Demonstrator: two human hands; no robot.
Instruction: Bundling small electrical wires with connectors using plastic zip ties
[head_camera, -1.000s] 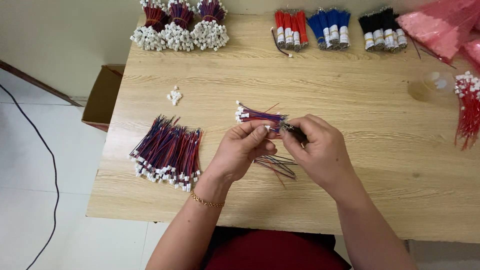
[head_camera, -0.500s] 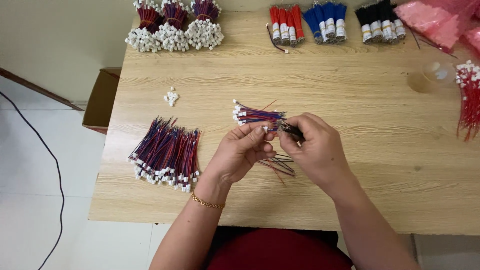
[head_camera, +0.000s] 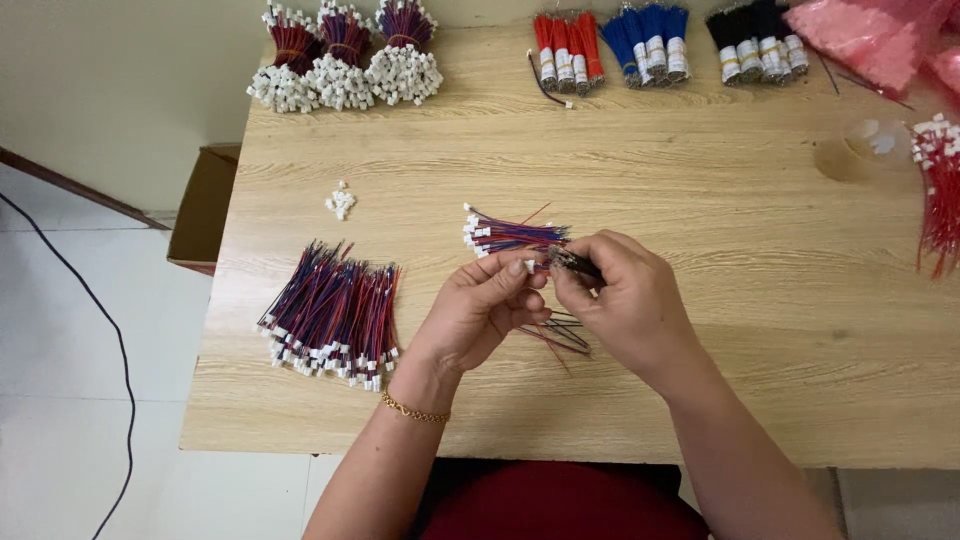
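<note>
My left hand and my right hand meet over the middle of the wooden table. The left fingertips pinch a small white connector. My right hand grips a dark slim tool whose tip touches that connector, and thin red, blue and black wires trail below the hands. A small bunch of wired connectors lies just beyond my left fingers.
A spread pile of red-blue wires with white plugs lies at left. Loose white connectors sit nearby. Tied bundles stand far left; red, blue and black wire bundles far centre. Red wires and a pink bag are at right. A cardboard box stands on the floor.
Both hands stay together at the same spot with only small finger movements. The view has shifted slightly.
</note>
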